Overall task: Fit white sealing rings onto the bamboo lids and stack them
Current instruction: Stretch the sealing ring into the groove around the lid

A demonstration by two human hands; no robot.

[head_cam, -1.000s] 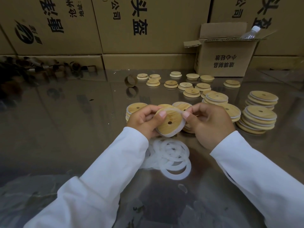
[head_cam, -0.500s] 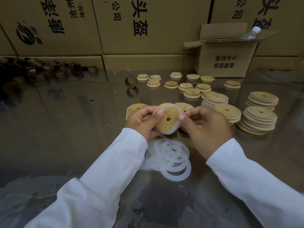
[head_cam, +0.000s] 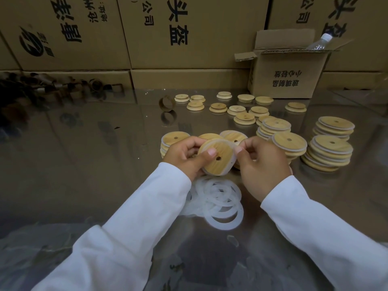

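**Q:** Two hands on one part. Report each.

**A:** Left hand (head_cam: 184, 156) grips the lid (head_cam: 214, 165) from the left, thumb flat on its face beside the centre hole, fingers curled behind. Right hand (head_cam: 264, 164) pinches the ring (head_cam: 231, 157) at the lid's upper right edge, thumb and forefinger closed on it.

**Q:** Location of the lid?

**A:** Centre of frame, held above the table (head_cam: 84, 164), face tilted toward the camera. Loose rings (head_cam: 220, 198) lie directly below it. Stacks (head_cam: 329, 152) of ringed lids stand to the right. Bare lids (head_cam: 237, 110) lie singly at upper centre.

**Q:** Change over the last second?

**A:** One second ago a broad white band showed along the lid's lower right rim. Now only a narrow strip shows along the right edge. The lid has turned slightly but kept its place in frame, and the right-hand pinch has barely shifted.

**Q:** Meaning for the task?

**A:** The ring is probably almost seated around the lid. Seating at the back cannot be confirmed because that side is hidden. Judged remaining for this part: press the last section home, then set the lid on a stack. Many bare lids and loose rings are left, so the task is well short of complete.
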